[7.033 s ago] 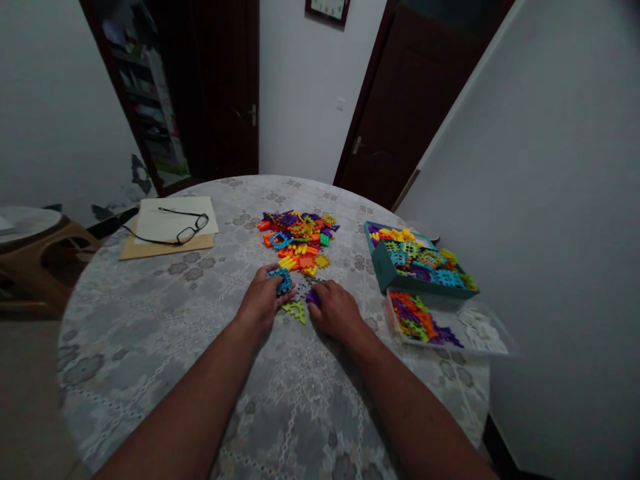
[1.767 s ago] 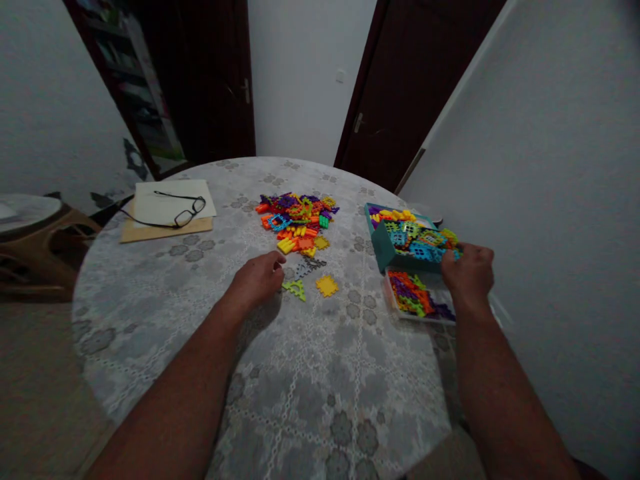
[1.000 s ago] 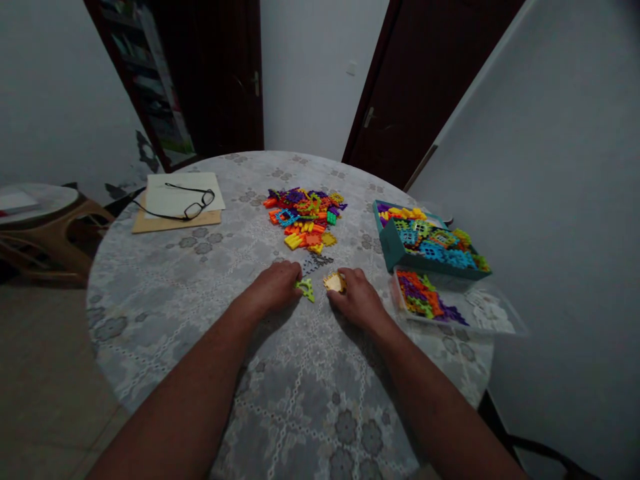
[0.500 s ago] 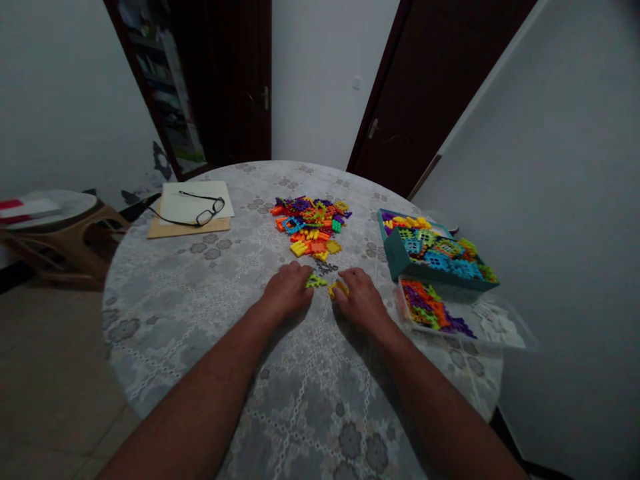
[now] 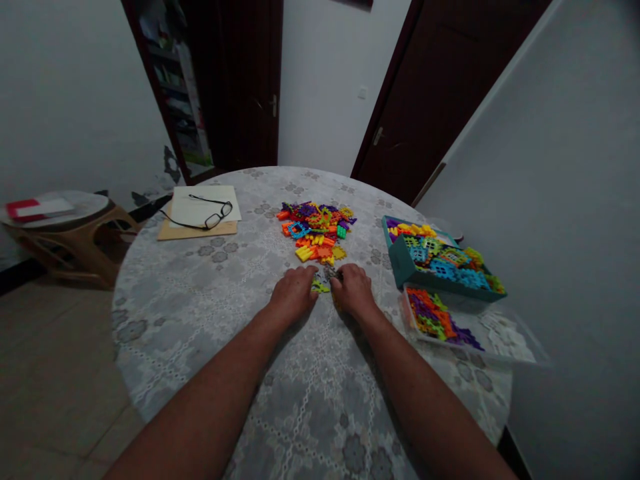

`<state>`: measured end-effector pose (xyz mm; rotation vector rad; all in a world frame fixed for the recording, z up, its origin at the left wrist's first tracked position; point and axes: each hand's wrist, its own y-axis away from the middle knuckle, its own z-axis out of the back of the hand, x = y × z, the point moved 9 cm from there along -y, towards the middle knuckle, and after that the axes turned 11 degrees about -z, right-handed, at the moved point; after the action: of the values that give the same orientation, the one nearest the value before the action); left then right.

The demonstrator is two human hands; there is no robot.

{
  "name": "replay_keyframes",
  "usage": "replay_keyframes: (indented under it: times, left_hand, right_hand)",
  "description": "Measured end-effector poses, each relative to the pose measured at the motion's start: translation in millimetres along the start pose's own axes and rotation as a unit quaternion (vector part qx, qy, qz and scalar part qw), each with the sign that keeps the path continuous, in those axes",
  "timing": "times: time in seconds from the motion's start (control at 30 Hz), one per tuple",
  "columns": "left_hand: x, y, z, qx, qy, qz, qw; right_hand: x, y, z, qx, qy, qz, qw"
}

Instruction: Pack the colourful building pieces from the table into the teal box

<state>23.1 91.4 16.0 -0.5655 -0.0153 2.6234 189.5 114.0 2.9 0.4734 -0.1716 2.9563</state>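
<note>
Pieces btwn hands (tbl edge far)

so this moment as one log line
left hand: at green toothed piece | right hand: at grey toothed piece | beyond: pile of building pieces

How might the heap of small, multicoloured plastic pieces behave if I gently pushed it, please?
The heap would probably slump and spread, since its pieces lie jumbled at different angles. It may feel light for its size, as the blue, open square plastic frame suggests. Jagged edges, as on the flat mustard-yellow plastic piece, might snag neighbours.
</note>
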Motion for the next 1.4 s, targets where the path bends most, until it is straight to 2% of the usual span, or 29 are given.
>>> replay_keyframes:
  times: [0.13,0.2,0.33,0.43,0.5,0.57,0.63,0.77,0.87,0.97,1.07,1.13,1.27,1.4]
  left_hand:
    - [5.2,-1.7,-5.2,-0.013,0.024,0.011,1.000]
    - [9.5,-3.0,-6.4,-0.025,0.039,0.015,0.999]
    - [15.0,-7.6,1.3,-0.087,0.112,-0.016,0.990]
    - [21.6,-10.6,8.8,-0.134,0.209,-0.028,0.968]
    - [27.9,-11.8,7.9,-0.142,0.287,-0.013,0.947]
    - [31.6,-12.3,0.0,-0.115,0.363,0.013,0.925]
    - [30.4,-11.5,-9.6,-0.073,0.425,0.032,0.902]
    - [19.3,-10.1,-15.0,-0.021,0.480,0.008,0.877]
    - [22.2,-10.1,-10.2,-0.041,0.474,0.006,0.880]
    - [36.3,-9.7,-7.5,-0.082,0.485,0.053,0.869]
    - [48.2,-7.9,-6.2,-0.120,0.525,0.103,0.837]
    - [48.2,-6.5,-6.8,-0.125,0.576,0.114,0.800]
    - [33.4,-2.8,-12.5,-0.070,0.676,0.111,0.725]
    - [27.1,-0.3,-12.0,-0.061,0.693,0.112,0.710]
  right_hand:
    - [-5.7,3.8,1.1,-0.016,-0.066,0.022,0.997]
    - [-8.4,7.4,8.2,-0.046,-0.110,0.042,0.992]
    - [-4.4,18.5,29.1,-0.094,-0.216,0.128,0.963]
    - [11.9,29.1,30.7,-0.051,-0.270,0.212,0.938]
    - [22.9,34.8,25.6,-0.020,-0.279,0.240,0.930]
    - [28.6,36.8,19.8,-0.006,-0.284,0.233,0.930]
    - [27.7,35.1,14.5,-0.005,-0.294,0.197,0.935]
    - [21.5,30.0,4.3,-0.005,-0.293,0.140,0.946]
    - [19.1,25.5,2.3,-0.035,-0.268,0.138,0.953]
    - [22.0,24.5,5.5,-0.090,-0.223,0.177,0.954]
    - [26.5,28.3,9.5,-0.118,-0.209,0.222,0.945]
    - [28.9,32.7,14.8,-0.128,-0.220,0.246,0.935]
    - [35.5,41.2,22.7,-0.124,-0.228,0.297,0.919]
    - [32.3,41.8,25.0,-0.119,-0.240,0.303,0.914]
